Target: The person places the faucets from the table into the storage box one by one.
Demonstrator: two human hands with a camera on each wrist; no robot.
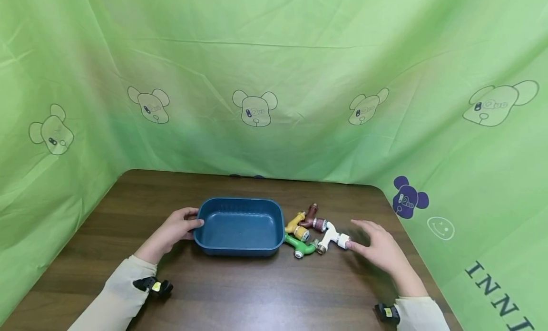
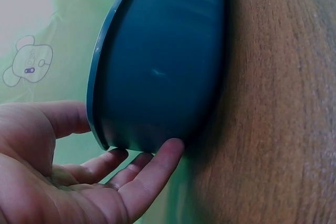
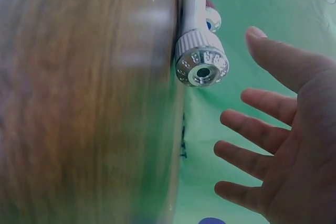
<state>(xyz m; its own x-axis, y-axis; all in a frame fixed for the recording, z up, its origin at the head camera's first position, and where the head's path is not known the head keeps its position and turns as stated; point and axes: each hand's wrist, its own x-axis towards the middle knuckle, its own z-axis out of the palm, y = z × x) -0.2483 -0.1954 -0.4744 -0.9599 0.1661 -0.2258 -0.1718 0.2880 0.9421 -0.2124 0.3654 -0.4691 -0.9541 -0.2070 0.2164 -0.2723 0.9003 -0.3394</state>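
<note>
A blue plastic basin (image 1: 239,228) sits on the wooden table. My left hand (image 1: 172,232) grips its left end, thumb over the rim and the other fingers against the outer wall (image 2: 157,77). Just right of the basin, a white tap (image 1: 330,236), a green tap (image 1: 302,248), a yellow tap (image 1: 302,233) and a brown tap (image 1: 309,218) lie close together. Beside the white tap's handle hovers my right hand (image 1: 381,250), fingers spread and holding nothing. The right wrist view shows the white tap's ribbed knob (image 3: 199,45) apart from the fingers.
Brown wooden tabletop (image 1: 239,293) stretches in front of the basin. A green cloth (image 1: 299,145) printed with bear heads hangs behind the table and along both sides. Each sleeve carries a black wrist strap (image 1: 153,286).
</note>
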